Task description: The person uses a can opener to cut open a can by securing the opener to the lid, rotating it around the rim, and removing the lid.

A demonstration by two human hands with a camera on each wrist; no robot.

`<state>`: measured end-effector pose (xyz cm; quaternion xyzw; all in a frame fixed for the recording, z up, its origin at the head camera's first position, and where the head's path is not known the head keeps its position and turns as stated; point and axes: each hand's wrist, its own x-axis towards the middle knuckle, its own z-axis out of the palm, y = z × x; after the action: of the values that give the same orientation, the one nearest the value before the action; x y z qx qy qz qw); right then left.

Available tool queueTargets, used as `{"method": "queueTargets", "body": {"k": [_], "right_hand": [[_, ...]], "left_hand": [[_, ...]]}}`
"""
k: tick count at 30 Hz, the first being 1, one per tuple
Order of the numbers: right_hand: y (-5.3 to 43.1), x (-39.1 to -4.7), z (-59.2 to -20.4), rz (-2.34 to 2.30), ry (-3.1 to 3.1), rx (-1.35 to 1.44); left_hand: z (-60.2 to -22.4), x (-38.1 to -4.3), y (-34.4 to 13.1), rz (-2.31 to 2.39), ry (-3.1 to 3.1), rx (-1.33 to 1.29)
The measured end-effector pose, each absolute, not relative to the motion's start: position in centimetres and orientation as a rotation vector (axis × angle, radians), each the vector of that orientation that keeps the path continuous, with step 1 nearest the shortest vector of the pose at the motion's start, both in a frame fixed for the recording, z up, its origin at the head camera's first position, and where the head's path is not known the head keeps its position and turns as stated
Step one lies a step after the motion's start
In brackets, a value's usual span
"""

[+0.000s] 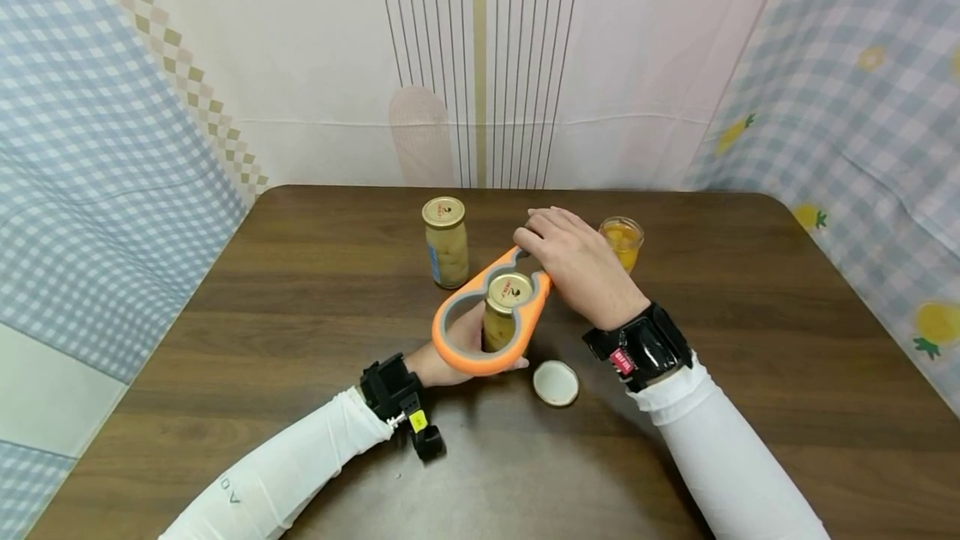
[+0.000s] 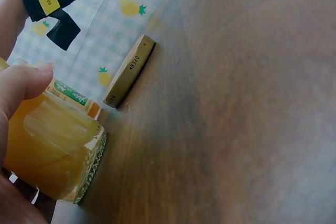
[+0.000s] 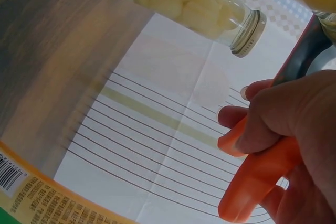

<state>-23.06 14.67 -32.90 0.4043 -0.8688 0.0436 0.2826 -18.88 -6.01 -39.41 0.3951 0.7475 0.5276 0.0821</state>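
My left hand (image 1: 433, 365) grips a glass jar (image 1: 498, 330) of yellowish fruit around its body. Its gold lid (image 1: 509, 291) is on. In the left wrist view, the thumb (image 2: 31, 80) lies along the jar (image 2: 50, 150). An orange jar opener (image 1: 487, 363) with a grey inner edge surrounds the lid in the head view; I cannot tell whether it touches. My right hand (image 1: 577, 265) holds the opener by its far end. In the right wrist view, fingers and thumb curl round the orange handles (image 3: 262, 177).
A closed jar (image 1: 447, 252) of pale fruit stands behind, to the left. An uncovered jar (image 1: 622, 242) of orange-yellow fruit is partly hidden behind my right hand. A loose lid (image 1: 556, 383), pale inside up, lies on the brown table (image 1: 315, 340) near the held jar.
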Motion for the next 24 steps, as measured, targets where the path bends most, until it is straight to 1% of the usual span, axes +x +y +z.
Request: {"method": "queueTargets", "body": {"k": [9,15,20,24], "right_hand": [[14.8,-23.0,-33.1,0.131,-2.32,1.08],[14.8,-22.9,-33.0,0.128,-2.332,1.076],[14.8,-22.9,-33.0,0.132,-2.335,1.077],[14.8,-22.9,-33.0,0.136,-2.336,1.079]], "left_hand": [[-39.3,-18.6,-5.9,1.553,2.341,1.165],[-39.2,-18.7,-6.0,1.579,2.293,1.183],[-39.7,-18.8,-6.0,1.588,2.272,1.151],[-41.0,-19.4,-5.9,1.59,2.248,1.141]]}}
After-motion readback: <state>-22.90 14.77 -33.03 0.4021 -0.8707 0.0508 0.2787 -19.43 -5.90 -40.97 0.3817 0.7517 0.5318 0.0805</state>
